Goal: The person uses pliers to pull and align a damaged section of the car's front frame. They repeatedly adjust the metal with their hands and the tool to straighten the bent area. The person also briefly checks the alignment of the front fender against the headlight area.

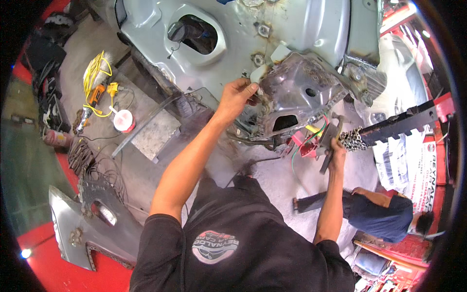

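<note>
My left hand [237, 97] is closed, with thumb and fingers pinched at the lower end of a pale metal flap [259, 73]. This flap stands up beside a bare, scorched metal section [306, 87] of a car body. In my right hand [336, 155] is a hammer [325, 166], gripped by its handle, its head up near the lower right of that section. Around both hands spreads the grey car body panel [238, 44], with an oval opening at its upper left. Finger contact on the flap's far side is hidden.
A toothed steel beam [404, 124] with a chain [353, 139] juts in close to my right hand. Red and green wires [311, 141] hang below the car body. A yellow cord [92, 73] and a power tool lie left. A loose fender [92, 224] and another person [379, 214] are nearby.
</note>
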`<act>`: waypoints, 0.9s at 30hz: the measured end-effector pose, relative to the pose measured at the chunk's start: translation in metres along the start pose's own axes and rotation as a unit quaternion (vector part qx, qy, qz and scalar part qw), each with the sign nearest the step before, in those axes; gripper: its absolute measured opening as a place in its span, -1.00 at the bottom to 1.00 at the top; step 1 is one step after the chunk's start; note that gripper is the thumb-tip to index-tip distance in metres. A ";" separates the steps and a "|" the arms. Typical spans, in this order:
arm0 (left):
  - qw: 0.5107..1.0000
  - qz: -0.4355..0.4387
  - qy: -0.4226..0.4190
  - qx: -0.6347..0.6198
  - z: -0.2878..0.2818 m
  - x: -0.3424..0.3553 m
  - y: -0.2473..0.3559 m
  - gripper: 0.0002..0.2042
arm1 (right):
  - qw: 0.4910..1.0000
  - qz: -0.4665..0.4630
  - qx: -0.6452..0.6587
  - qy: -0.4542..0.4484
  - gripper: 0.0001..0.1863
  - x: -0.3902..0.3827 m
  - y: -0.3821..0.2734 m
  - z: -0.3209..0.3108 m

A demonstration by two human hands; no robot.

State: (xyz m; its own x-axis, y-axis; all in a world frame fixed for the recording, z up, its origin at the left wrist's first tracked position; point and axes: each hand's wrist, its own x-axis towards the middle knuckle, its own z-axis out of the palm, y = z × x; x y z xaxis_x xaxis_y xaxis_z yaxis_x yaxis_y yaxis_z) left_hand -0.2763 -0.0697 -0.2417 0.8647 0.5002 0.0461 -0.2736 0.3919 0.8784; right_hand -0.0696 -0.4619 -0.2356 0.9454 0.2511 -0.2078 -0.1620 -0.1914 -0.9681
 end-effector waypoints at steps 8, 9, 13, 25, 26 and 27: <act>0.995 -0.053 0.083 0.014 -0.006 -0.035 -0.006 -0.61 | 0.995 0.056 0.000 -0.080 -0.65 -0.111 0.047 0.030; 0.992 -0.075 0.069 0.072 -0.011 -0.041 -0.013 -0.59 | 0.992 0.056 -0.009 -0.115 -0.63 -0.121 0.041 0.038; 0.961 -0.183 0.023 0.206 -0.023 -0.102 -0.060 -0.53 | 0.964 0.058 -0.143 -0.217 -0.60 -0.156 0.030 0.057; 0.912 -0.232 0.329 0.080 -0.041 -0.212 -0.108 -0.32 | 0.824 -0.105 -0.262 -0.491 -0.75 -0.156 0.085 0.296; 0.903 -0.193 0.374 0.089 -0.055 -0.208 -0.110 -0.37 | 0.813 -0.096 -0.258 -0.513 -0.76 -0.162 0.087 0.315; 0.892 -0.158 0.422 0.031 -0.073 -0.205 -0.108 -0.37 | 0.805 -0.055 -0.196 -0.557 -0.75 -0.166 0.108 0.334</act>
State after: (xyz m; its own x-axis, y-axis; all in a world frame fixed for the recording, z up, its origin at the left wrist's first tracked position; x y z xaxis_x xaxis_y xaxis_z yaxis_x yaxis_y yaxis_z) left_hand -0.4544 -0.1579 -0.3806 0.2609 0.7859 -0.5606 -0.0249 0.5860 0.8100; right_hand -0.3388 -0.2077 -0.3520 0.0726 0.9408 -0.3310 0.2133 -0.3389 -0.9163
